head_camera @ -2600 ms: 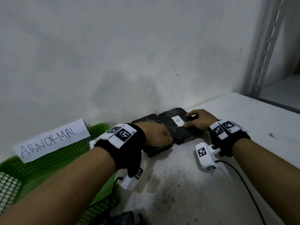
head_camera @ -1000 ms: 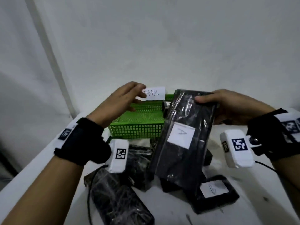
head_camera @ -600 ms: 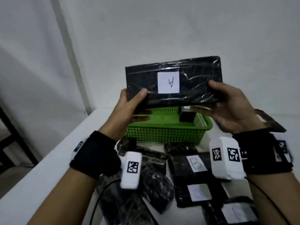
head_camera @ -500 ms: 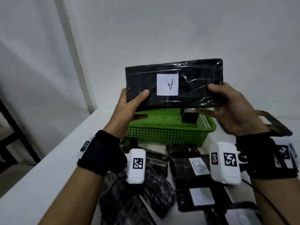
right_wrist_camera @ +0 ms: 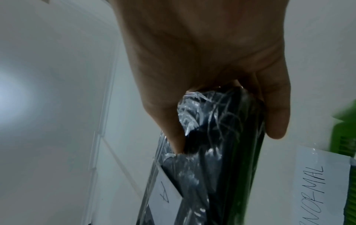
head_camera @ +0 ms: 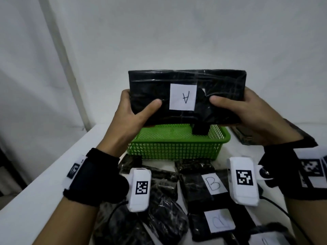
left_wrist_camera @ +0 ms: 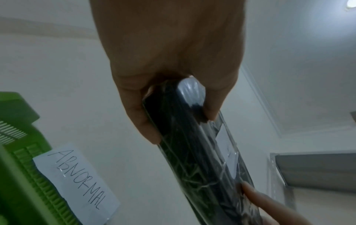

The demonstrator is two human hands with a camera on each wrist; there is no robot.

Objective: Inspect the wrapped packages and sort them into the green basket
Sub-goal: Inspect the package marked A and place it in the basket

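I hold a flat black package A [head_camera: 215,80], wrapped in clear film with a white label marked "A", up in front of me above the green basket [head_camera: 175,149]. My left hand [head_camera: 134,110] grips its left end, thumb on the front face. My right hand [head_camera: 235,108] grips the right end the same way. In the left wrist view the package A [left_wrist_camera: 194,152] runs edge-on from my left hand [left_wrist_camera: 173,115]. In the right wrist view the crinkled film of package A [right_wrist_camera: 215,137] sits between thumb and fingers of my right hand [right_wrist_camera: 221,121].
A small black item [head_camera: 200,129] sits in the basket, which bears an "ABNORMAL" paper label [left_wrist_camera: 77,178]. Several wrapped black packages lie on the white table [head_camera: 35,200] in front of the basket, one labelled B [head_camera: 203,186]. A dark package [head_camera: 242,137] lies right of the basket. The wall is close behind.
After my right hand lifted package A, the left hand joined and both turned it level and raised it. Over the last half second my thumbs slid inward toward the label.
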